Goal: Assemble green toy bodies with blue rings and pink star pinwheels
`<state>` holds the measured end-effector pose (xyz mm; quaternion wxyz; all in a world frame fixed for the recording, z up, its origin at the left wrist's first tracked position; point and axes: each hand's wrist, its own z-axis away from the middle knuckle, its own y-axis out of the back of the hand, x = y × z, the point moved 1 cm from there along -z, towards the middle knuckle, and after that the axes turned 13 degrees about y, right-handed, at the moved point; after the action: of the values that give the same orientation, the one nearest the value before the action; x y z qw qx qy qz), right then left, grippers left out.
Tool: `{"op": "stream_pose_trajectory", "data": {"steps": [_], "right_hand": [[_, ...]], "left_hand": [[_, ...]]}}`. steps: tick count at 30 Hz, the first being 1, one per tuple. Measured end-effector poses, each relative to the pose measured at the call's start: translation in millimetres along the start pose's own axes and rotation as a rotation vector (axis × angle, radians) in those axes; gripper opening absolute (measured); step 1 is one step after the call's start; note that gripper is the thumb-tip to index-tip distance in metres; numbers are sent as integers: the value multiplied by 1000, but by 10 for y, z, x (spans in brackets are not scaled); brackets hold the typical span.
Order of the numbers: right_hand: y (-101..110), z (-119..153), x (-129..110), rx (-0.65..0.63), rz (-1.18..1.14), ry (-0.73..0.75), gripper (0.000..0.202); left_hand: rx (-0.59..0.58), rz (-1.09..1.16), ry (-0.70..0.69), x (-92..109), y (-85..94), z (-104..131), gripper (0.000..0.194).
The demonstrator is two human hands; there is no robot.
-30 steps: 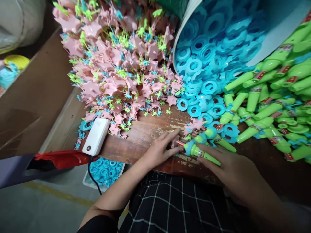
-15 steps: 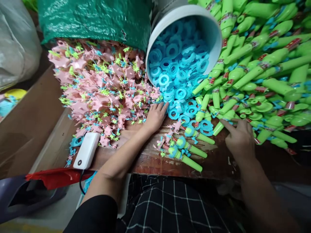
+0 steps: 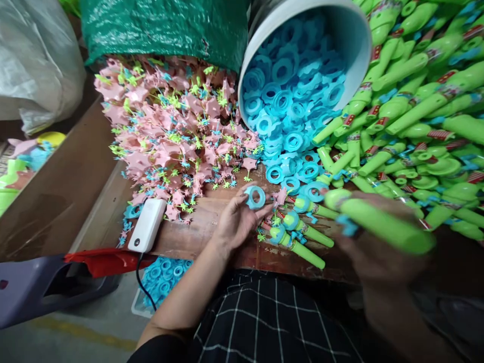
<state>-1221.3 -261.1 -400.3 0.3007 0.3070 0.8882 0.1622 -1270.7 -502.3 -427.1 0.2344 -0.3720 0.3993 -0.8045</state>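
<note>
My left hand [image 3: 239,222], palm up near the middle of the table, holds a blue ring [image 3: 255,197] between thumb and fingers. My right hand [image 3: 381,252] is blurred and grips a green toy stick [image 3: 385,222], which has a small blue piece hanging below it. Between the hands, three green sticks [image 3: 298,249] with blue rings and pink pieces at their tops lie side by side on the wooden table [image 3: 204,222]. A heap of blue rings [image 3: 293,141] spills from a tipped white bucket [image 3: 368,55] beyond them.
Pink star-shaped pieces [image 3: 162,146] pour from a green bag [image 3: 162,30] at the left. A pile of green sticks [image 3: 412,111] covers the right side. A white power bank [image 3: 147,225] with a cable lies at the front edge. Below is a box of blue rings [image 3: 162,277].
My left hand has drawn back from the ring heap, turned palm up, with a blue ring in it. My right hand has lifted a green stick from the pile. The view has shifted slightly.
</note>
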Motion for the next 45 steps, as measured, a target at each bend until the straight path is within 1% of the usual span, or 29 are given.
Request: {"op": "stream_pose_trajectory", "data": {"steps": [2,3,4,6,8,10,12,13,15,17,20,22,23,25,26,29,30,31,32,33,34,35,36,37,38,39,41,43,45], "right_hand": [[-231,3,-291,-220,-152,211,71],[-332,16,-391,-340,-208,266,70],[-416,32,-464,-439,-264,271,68],[-536,74,-558,-538,-429,164,64],[-619,131,-630,-547,-618,-17,56],[-699,201,-701,-474,-719,-214,54],[-784,270,-760,-392,-683,-379,60],[-823,296,-779,-396,-631,-430,61],[-875,318,-792,-488,-519,-450,58],[-880,296,-774,-574,-412,-374,53],[-835,208,-731,-523,-253,-236,47],[-811,148,-722,-480,-214,-219,44],[-805,126,-726,-467,-238,-246,43],[-804,103,-738,-464,-417,-415,39],[-805,106,-741,-462,-566,-570,40],[-792,153,-728,-459,-1109,-1135,50],[-777,173,-712,-467,-1249,-1274,51],[-756,193,-689,-493,-1335,-1362,52],[-734,217,-661,-549,-1367,-1400,52],[-713,245,-632,-630,-1351,-1393,51],[-699,279,-605,-736,-1298,-1352,50],[-695,319,-580,-846,-1214,-1278,48],[-702,360,-556,-933,-1108,-1173,46],[-723,398,-533,-982,-988,-1041,43],[-754,429,-509,-988,-861,-899,39],[-793,450,-482,-957,-736,-768,35],[-874,457,-417,-844,-549,-594,30],[-935,422,-339,-744,-467,-567,35],[-954,364,-257,-685,-485,-652,41]], "left_hand": [[-24,30,12,-69,-125,15,35],[-10,36,18,-89,-172,16,34],[23,37,21,-98,-205,16,34],[128,26,-16,-89,-225,17,35],[236,17,-143,-64,-205,24,37],[308,-1,-322,-51,-179,35,37],[328,-20,-448,-54,-162,44,36],[318,-23,-480,-54,-155,46,37],[275,-19,-498,-39,-137,54,41],[233,-38,-497,0,-111,74,41],[182,-130,-469,50,-73,129,38],[126,-205,-417,33,-66,170,48],[93,-240,-391,7,-67,191,53],[31,-295,-347,-65,-74,229,57],[2,-309,-332,-102,-76,246,58],[-75,-391,-273,-145,-46,259,61],[-60,-453,-278,-114,-15,247,59],[4,-538,-321,-49,32,224,55],[127,-642,-411,49,95,195,50],[309,-764,-540,177,172,161,47],[532,-896,-682,325,258,126,44],[757,-1020,-810,481,348,88,42],[945,-1132,-888,631,437,47,43],[1065,-1215,-918,768,522,3,43],[1132,-1274,-918,885,597,-37,40],[1150,-1299,-905,977,659,-69,34],[1102,-1280,-920,1076,725,-91,22],[1034,-1212,-971,1068,718,-48,24],[944,-1104,-982,962,670,42,24]]}}
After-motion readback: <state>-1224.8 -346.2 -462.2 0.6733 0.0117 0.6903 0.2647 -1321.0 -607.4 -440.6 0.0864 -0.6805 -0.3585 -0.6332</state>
